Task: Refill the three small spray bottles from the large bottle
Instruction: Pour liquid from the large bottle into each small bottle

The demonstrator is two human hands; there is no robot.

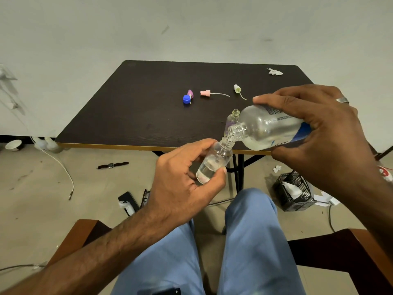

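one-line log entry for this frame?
step: pouring | right hand: tilts large bottle | left hand: holds small bottle, partly filled | table: three spray tops off

Wristwatch (112, 165) on floor; black crate (294, 193) nearby.

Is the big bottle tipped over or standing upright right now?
Tipped. The right hand holds the large bottle nearly sideways, mouth against the small bottle.
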